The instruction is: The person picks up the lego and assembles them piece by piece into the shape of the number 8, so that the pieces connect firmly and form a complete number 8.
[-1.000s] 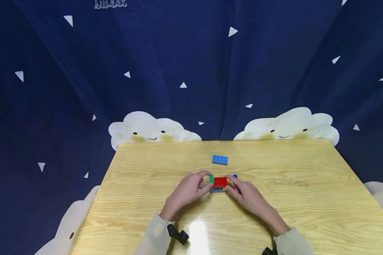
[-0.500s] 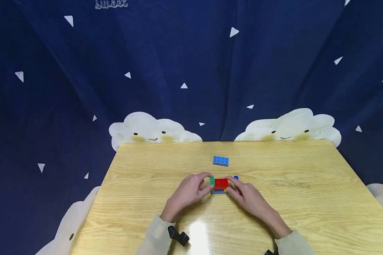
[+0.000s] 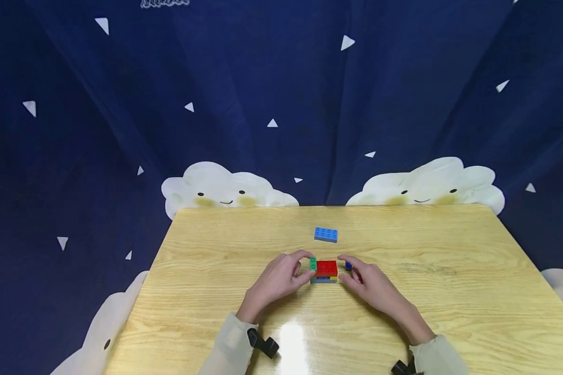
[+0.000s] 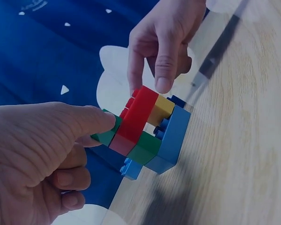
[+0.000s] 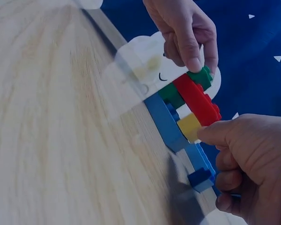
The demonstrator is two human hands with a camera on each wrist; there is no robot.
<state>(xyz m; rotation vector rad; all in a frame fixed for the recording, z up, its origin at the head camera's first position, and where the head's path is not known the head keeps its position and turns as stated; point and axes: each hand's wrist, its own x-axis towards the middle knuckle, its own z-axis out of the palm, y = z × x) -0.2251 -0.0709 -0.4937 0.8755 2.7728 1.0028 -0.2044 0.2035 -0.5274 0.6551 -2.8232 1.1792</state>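
A stack of toy building bricks stands on the table. Its base is a blue brick (image 4: 171, 140), bearing a lower green brick (image 4: 145, 147) and a yellow brick (image 4: 161, 111) with a gap between. Across these two lies a red brick (image 3: 327, 267). An upper green brick (image 3: 313, 264) sits on the red brick's left end, pinched between thumb and forefinger of my left hand (image 3: 279, 278). My right hand (image 3: 377, 289) is just right of the stack, thumb and forefinger spread apart and holding nothing. Its fingers partly hide a small dark blue brick (image 5: 201, 178).
Behind the stack lies a separate blue eight-stud brick (image 3: 326, 235) on the wooden table (image 3: 206, 250). A dark blue cloth (image 3: 244, 78) with white triangles and clouds hangs beyond the far edge. A black wrist strap (image 3: 262, 342) shows at my left sleeve.
My right thumb and forefinger have come away from the red brick's right end and moved slightly right. The left hand keeps its pinch on the upper green brick. The head view has shifted a little.
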